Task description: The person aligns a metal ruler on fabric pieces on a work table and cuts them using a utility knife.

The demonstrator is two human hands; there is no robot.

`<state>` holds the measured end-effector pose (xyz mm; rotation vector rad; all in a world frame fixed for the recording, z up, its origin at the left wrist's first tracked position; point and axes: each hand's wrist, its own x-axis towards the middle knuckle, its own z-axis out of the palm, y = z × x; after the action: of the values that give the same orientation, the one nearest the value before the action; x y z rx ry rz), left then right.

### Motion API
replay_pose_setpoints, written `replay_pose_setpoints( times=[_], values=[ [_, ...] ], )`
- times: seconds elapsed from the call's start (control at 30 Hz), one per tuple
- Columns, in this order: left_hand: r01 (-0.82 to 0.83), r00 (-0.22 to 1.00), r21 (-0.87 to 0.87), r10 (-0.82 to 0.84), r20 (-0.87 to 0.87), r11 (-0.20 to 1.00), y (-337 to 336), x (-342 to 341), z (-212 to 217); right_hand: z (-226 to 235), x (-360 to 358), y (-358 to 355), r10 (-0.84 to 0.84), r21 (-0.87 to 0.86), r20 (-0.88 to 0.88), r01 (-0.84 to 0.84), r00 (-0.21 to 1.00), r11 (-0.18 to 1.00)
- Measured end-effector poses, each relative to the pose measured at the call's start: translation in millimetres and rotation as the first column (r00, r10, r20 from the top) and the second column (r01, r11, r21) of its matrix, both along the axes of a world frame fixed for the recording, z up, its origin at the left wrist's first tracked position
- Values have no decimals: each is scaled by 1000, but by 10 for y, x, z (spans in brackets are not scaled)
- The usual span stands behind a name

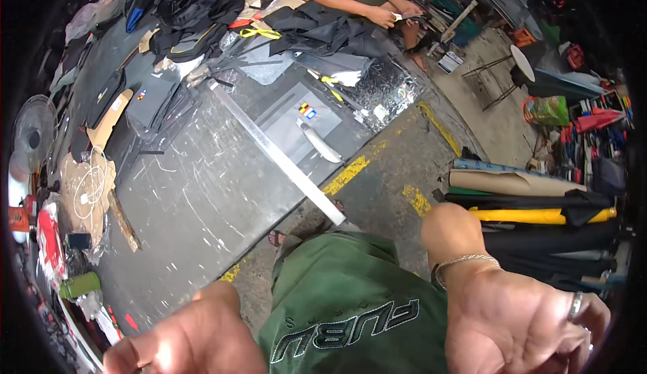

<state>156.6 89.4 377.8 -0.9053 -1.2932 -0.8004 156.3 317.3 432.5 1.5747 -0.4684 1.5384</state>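
Note:
My left hand [192, 337] is at the lower left, palm turned up, with part of it cut off by the picture's edge. At the lower right my right hand [515, 320] also shows its palm, its ringed fingers loosely bent and apart. Neither hand shows anything held. A long metal straightedge [276, 151] lies diagonally across the dark, scratched worktable [182, 199], its near end reaching past the table edge by my green shorts [357, 273]. Beside it a pale-handled cutting tool [318, 143] rests on a grey translucent sheet [286, 121] with a small colourful patch.
A co-worker's hands [397, 15] hold scissors at the far side. Black fabric [323, 30] is heaped at the back. Fabric rolls [539, 215] lie at the right, near a stool [522, 64]. A fan [35, 131] and cardboard [84, 185] are at the left.

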Motion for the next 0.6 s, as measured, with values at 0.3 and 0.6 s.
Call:
replay_pose_setpoints(
  times=[0.3, 0.6],
  values=[
    [-238, 546, -409, 469, 694, 881, 14, -770, -1408, -409, -389, 855, -690, -7, 141, 698, 710, 716],
    [-6, 132, -481, 477, 869, 877, -443, -1169, -3240, -2858, -1465, 371, -924, 924, 381, 15, 40, 382]
  ],
)
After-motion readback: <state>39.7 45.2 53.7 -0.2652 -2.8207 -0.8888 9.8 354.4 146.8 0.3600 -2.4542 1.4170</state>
